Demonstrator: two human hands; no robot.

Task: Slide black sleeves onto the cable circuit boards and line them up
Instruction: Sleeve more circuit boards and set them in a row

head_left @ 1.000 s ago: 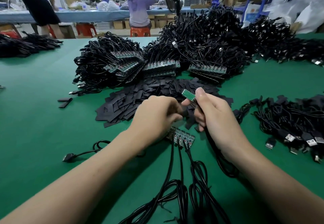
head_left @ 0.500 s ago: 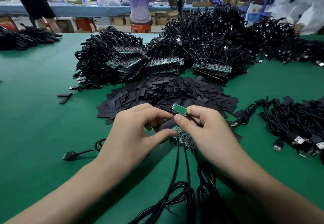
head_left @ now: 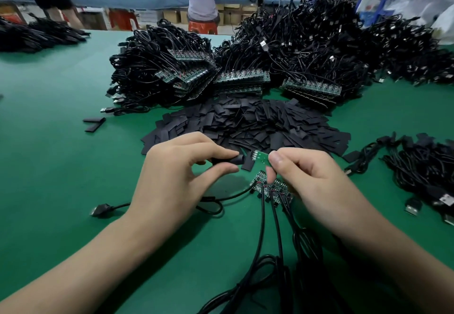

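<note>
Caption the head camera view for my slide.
Left hand holds a black sleeve beside the circuit board pinched in the right hand.

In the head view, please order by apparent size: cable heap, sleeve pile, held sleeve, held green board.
1. cable heap
2. sleeve pile
3. held sleeve and green board: they look alike, both partly hidden by fingers, so unranked.

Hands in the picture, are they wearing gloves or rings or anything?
No. The left hand and the right hand are bare: no gloves, rings or watch. Both forearms are bare too, no shirt sleeve in view.
</note>
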